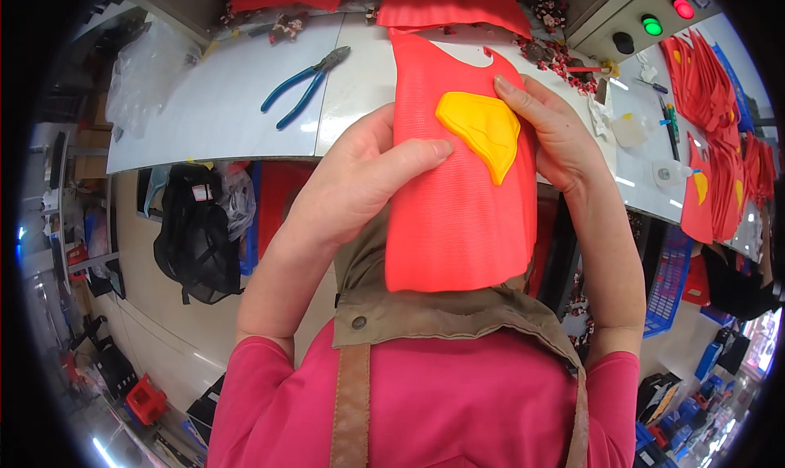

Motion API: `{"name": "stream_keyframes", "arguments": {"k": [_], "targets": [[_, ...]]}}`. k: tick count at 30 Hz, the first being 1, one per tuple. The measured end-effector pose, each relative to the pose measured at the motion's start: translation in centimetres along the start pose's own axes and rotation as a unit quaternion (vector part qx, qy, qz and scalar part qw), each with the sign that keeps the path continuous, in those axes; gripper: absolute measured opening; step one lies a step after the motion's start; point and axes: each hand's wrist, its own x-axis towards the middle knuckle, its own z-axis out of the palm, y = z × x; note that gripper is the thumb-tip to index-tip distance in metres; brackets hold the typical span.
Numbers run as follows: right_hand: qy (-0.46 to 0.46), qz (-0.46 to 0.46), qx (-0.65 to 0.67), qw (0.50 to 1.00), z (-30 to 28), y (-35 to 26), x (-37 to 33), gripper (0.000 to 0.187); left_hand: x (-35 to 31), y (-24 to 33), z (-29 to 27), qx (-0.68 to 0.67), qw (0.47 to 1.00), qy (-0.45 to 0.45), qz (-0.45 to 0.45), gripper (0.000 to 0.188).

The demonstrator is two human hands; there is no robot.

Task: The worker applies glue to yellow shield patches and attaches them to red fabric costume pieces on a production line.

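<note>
A red, ribbed cape-shaped piece of soft plastic (458, 231) hangs in front of my chest. It bears a raised yellow emblem (484, 129) and has a curved cut-out along its top edge. My left hand (372, 161) grips its left edge, thumb on the face beside the emblem and the other fingers hidden behind. On the opposite side my right hand (552, 129) clasps the upper edge, its thumb above the emblem. Blue-handled diagonal cutters (307, 86) lie on the white bench, to the left of the cape.
More red capes (454, 8) lie at the bench's back amid small red and dark scraps. A control box with green (652, 25) and red buttons stands at back right. Rightward are a squat bottle (634, 130), hand tools and hanging capes (715, 149). A clear plastic bag (155, 67) sits left.
</note>
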Motion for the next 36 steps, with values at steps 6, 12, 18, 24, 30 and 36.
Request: {"name": "stream_keyframes", "arguments": {"k": [6,12,18,24,30,36], "targets": [[-0.033,-0.036,-0.032,0.998,-0.4,-0.8,-0.6,0.044,0.5,-0.4,0.2,0.028,0.999,0.016,0.006,0.051],[-0.063,-0.031,-0.163,0.984,-2.1,-3.5,-3.7,0.041,0.7,-2.5,-1.2,-0.048,0.997,0.032,0.056,0.054],[-0.081,-0.103,-0.280,0.951,-1.4,-5.7,-7.0,0.025,-1.3,-3.6,-0.5,0.269,0.854,0.244,0.373,0.076],[-0.126,-0.127,-0.465,0.867,0.2,-6.3,-8.8,0.021,-1.0,-1.7,0.9,0.375,0.903,0.046,0.204,0.073],[-0.176,-0.091,-0.414,0.888,-0.2,-4.8,-9.1,0.016,-0.1,-1.6,1.1,0.164,0.985,-0.035,-0.044,0.065],[-0.207,-0.135,-0.547,0.799,-0.4,-3.8,-8.9,0.025,-0.8,-3.6,0.7,0.143,0.980,-0.130,-0.053,0.049]]}}
